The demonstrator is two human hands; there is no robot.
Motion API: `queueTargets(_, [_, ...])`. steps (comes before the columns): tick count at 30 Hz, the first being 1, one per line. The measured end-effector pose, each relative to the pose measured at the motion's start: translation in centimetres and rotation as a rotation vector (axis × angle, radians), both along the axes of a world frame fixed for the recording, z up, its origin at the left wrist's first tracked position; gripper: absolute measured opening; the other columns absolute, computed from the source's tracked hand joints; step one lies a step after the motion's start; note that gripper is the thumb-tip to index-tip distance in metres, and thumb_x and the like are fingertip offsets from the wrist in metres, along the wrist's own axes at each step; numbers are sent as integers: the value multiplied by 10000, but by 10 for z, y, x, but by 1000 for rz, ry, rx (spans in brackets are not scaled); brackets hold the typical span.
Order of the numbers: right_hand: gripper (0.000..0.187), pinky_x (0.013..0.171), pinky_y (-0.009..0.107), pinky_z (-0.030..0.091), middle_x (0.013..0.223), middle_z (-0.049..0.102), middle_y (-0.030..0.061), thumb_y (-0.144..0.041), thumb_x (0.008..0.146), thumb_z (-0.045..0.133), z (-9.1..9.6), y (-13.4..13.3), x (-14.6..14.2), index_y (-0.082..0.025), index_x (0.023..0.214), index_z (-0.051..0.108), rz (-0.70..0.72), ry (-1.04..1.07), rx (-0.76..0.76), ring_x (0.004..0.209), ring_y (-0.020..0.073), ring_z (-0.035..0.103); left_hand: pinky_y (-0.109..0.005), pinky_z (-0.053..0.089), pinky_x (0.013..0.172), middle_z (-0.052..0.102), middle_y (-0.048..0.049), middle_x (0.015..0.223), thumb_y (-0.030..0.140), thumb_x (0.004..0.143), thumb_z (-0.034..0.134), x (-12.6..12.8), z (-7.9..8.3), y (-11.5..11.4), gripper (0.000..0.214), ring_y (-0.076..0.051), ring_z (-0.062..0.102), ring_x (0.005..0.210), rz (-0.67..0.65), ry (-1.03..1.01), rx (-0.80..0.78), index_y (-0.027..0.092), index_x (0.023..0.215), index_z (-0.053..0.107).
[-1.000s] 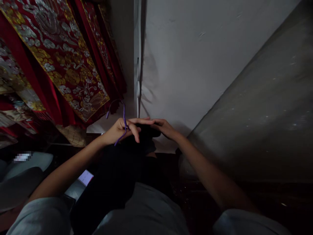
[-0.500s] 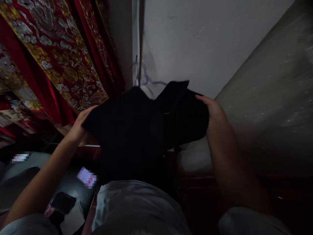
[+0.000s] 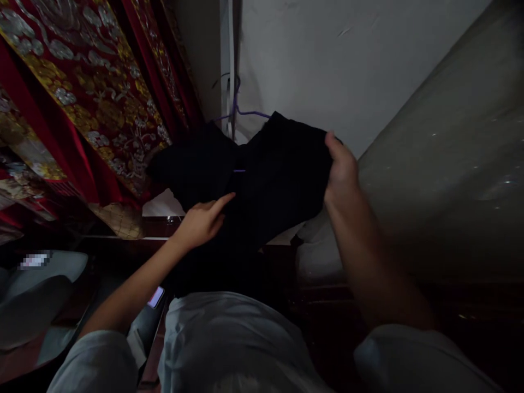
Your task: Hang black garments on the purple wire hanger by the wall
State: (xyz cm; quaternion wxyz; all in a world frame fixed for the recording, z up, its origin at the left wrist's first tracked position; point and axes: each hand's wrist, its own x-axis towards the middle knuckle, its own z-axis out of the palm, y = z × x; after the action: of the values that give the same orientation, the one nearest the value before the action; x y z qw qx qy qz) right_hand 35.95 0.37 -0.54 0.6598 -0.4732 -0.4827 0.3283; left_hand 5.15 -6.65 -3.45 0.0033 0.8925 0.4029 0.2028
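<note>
A black shirt [image 3: 278,169] hangs on a purple hanger [image 3: 252,113] in front of me, its neckline parted in the middle. My right hand [image 3: 343,169] grips the shirt at its right shoulder edge, the thumb on top and the other fingers hidden behind the cloth. Over the shirt's front, low on the left, is my left hand [image 3: 202,221]. Its index finger points out against the dark cloth near the front opening, while the other fingers are loosely bent; nothing is held there. In the dim light the shirt's folds are hard to make out.
Red cloth with gold and silver embroidery [image 3: 110,103] hangs at left. A white strip [image 3: 226,49] runs down the pale wall [image 3: 327,60]. Plastic-like sheeting [image 3: 458,174] covers the right side. Lower left, a lit phone [image 3: 156,297] lies near another person's legs [image 3: 36,305].
My left hand has let go of the shirt's left shoulder and moved right, onto its front. My right hand still holds the other shoulder, slightly higher and further left.
</note>
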Motion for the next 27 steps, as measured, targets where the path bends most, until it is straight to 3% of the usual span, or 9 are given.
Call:
queueTargets(3, [467, 797, 409, 582, 1015, 716, 95, -688, 893, 622, -7, -3, 8, -261, 1064, 701, -27, -24, 24, 1080, 288, 682, -374, 567, 862, 707, -118, 1272, 206, 982, 515, 26, -19, 7, 687, -257, 732, 983, 120, 104, -147, 251, 1629, 290])
queueTargets(7, [378, 916, 407, 549, 1023, 687, 93, -610, 950, 555, -17, 16, 27, -245, 968, 652, -154, -42, 80, 1096, 255, 655, -377, 578, 809, 718, -123, 1090, 318, 1039, 508, 48, -35, 2, 347, -286, 731, 946, 198, 131, -210, 205, 1348, 619])
queueTargets(10, [244, 1064, 428, 471, 1118, 648, 93, -419, 880, 647, -37, 24, 27, -221, 1010, 584, -404, -133, 174, 1125, 232, 621, -376, 576, 832, 684, -123, 1029, 399, 1053, 508, 63, -55, -11, 290, -286, 706, 977, 199, -40, -195, 191, 1109, 703])
queueTargets(13, [297, 1098, 444, 439, 1192, 610, 87, -363, 820, 647, -74, -1, -4, -225, 1062, 544, -557, -131, 208, 1165, 231, 587, -384, 567, 906, 673, -125, 1054, 388, 1058, 506, 82, -79, -21, 268, -270, 682, 1015, 258, -328, -140, 201, 1082, 696])
queueTargets(16, [248, 904, 361, 515, 948, 610, 45, -458, 863, 593, -116, -46, -59, -232, 961, 559, -374, 3, 76, 946, 214, 621, -377, 565, 931, 694, -114, 1060, 338, 1061, 489, 97, -96, -24, 218, -250, 684, 1025, 273, -627, -128, 220, 1102, 668])
queueTargets(19, [307, 768, 321, 514, 842, 611, 33, -542, 892, 550, -142, -80, -107, -235, 888, 553, -59, 22, -105, 833, 208, 612, -373, 561, 970, 714, -110, 1133, 276, 1052, 471, 99, -99, -28, 211, -236, 697, 1071, 245, -803, -134, 227, 1181, 630])
queueTargets(22, [328, 761, 311, 511, 838, 624, 33, -558, 885, 584, -142, -89, -125, -231, 875, 559, 100, -2, -143, 830, 203, 615, -371, 572, 957, 701, -117, 1204, 311, 1046, 499, 93, -91, -37, 375, -221, 713, 1025, 320, -899, -135, 238, 1414, 509])
queueTargets(25, [326, 742, 306, 517, 903, 642, 40, -543, 863, 639, -129, -89, -124, -232, 933, 574, 132, 41, -102, 849, 199, 623, -372, 586, 951, 707, -109, 1152, 346, 1026, 566, 88, -86, -45, 678, -207, 722, 982, 391, -1040, -141, 248, 1608, 233])
queueTargets(27, [327, 717, 303, 524, 978, 655, 51, -534, 862, 659, -121, -92, -120, -240, 978, 579, 152, 51, -69, 876, 202, 633, -366, 593, 950, 717, -97, 1114, 351, 1010, 591, 88, -88, -48, 610, -209, 729, 1003, 380, -1098, -166, 246, 1553, 332])
